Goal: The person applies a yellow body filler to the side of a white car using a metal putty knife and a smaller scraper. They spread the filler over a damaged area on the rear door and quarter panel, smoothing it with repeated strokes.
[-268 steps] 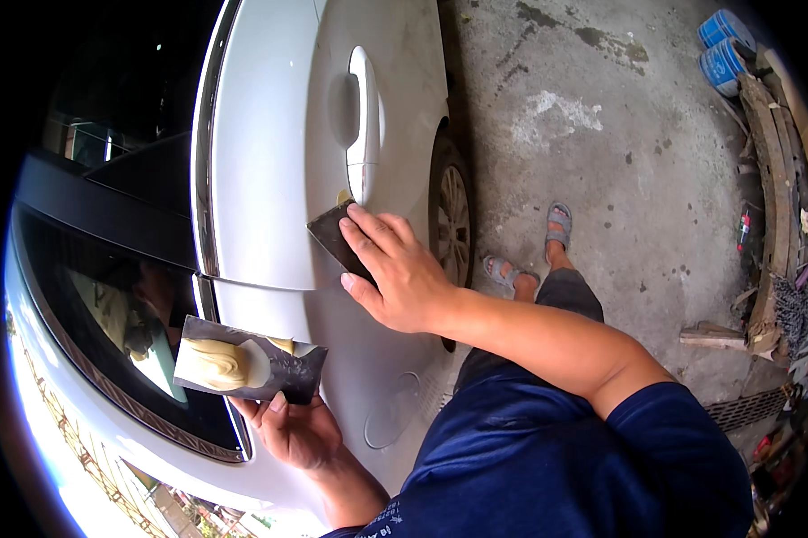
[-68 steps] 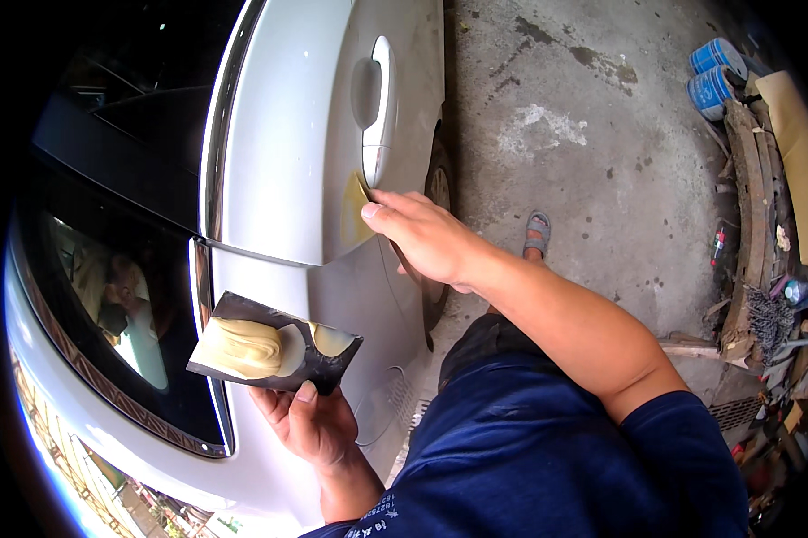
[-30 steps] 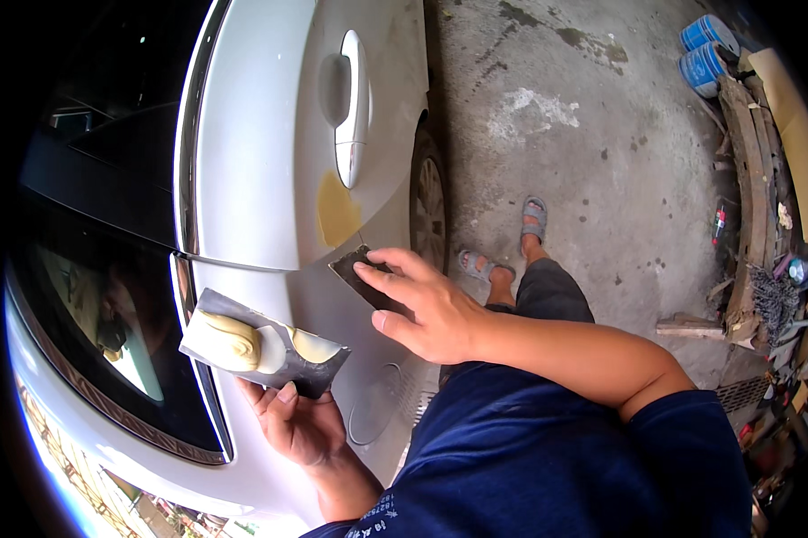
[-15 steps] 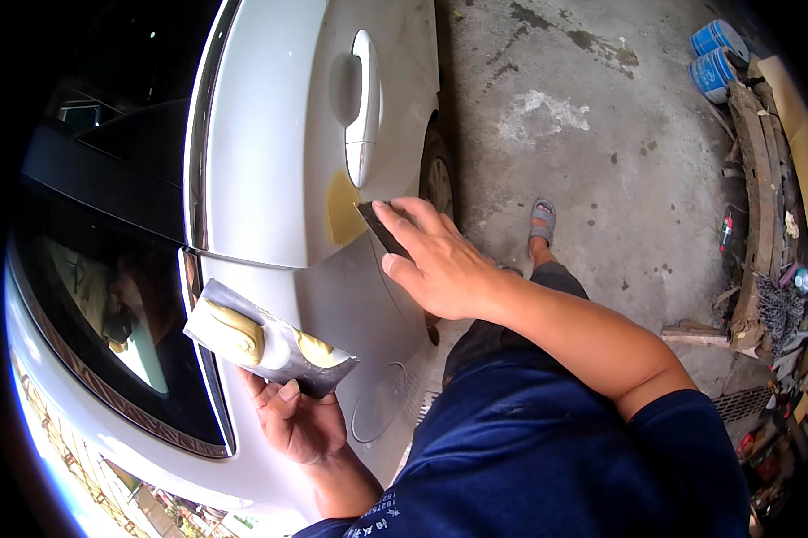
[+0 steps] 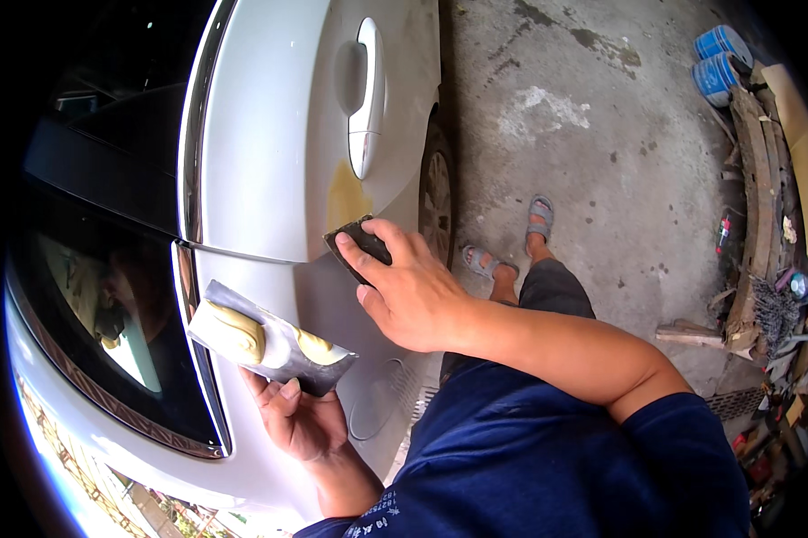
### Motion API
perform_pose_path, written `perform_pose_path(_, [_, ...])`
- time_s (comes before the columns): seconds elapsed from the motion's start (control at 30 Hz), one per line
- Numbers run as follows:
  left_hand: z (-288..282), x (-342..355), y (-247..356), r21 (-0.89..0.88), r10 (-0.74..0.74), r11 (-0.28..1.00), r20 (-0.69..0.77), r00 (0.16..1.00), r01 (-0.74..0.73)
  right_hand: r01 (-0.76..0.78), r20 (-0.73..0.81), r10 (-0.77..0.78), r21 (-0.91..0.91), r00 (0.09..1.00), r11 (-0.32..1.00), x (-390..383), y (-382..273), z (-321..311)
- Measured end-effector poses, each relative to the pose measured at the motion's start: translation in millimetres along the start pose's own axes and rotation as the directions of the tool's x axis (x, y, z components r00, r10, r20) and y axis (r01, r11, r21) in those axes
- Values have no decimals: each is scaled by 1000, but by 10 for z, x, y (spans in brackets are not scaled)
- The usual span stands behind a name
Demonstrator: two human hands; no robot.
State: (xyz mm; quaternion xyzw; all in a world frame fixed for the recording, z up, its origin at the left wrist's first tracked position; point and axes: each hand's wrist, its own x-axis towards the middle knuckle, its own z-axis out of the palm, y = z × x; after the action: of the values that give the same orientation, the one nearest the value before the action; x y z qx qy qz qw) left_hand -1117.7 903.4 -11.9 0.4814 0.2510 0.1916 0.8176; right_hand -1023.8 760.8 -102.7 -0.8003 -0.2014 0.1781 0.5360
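Observation:
My left hand [image 5: 305,426] grips the lower edge of a flat grey putty board [image 5: 312,375], thumb in front. Two yellowish heaps of body putty [image 5: 234,332] lie on it. In my right hand [image 5: 422,300] is a small dark putty spreader [image 5: 365,242], pressed by the fingertips. Its far edge meets the silver car door [image 5: 260,161] at the near end of a thin yellow putty patch [image 5: 348,193]. This patch lies just below the door handle [image 5: 366,99]. My fingers partly cover the spreader.
A car window [image 5: 99,305] lies to the left, and a rear wheel [image 5: 437,184] shows beyond the door. My sandalled feet [image 5: 538,215] stand on the concrete floor [image 5: 637,152]. Blue cans [image 5: 716,79], timber [image 5: 752,215] and clutter line the right side.
My right hand and spreader have moved left and nearer to me, off the patch's right side to its near end. The patch looks narrower and streaked. The left hand stays nearly still.

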Motion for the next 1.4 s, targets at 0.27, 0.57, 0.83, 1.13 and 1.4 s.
perform_pose_path(0.27, [73, 14, 10, 16, -114, 993, 58, 992, 113, 85, 68, -130, 462, 989, 883, -286, 37, -390])
perform_pose_path(0.57, [69, 12, 66, 2, -45, 999, 74, 996, 45, 418, -35, -417, 25, 908, 908, -210, 493, -397])
perform_pose_path(0.83, [49, -21, 32, 26, -41, 999, 75, 996, 40, 483, -137, -513, -200, 848, 852, 320, 565, -204])
perform_pose_path(1.13, [-24, -6, 16, 16, -45, 999, 67, 997, 44, 487, -172, -522, -208, 835, 848, 440, 643, -80])
perform_pose_path(1.4, [-75, 0, -2, 36, -31, 999, 21, 999, 30, 434, -168, -452, -137, 876, 891, 295, 667, 60])
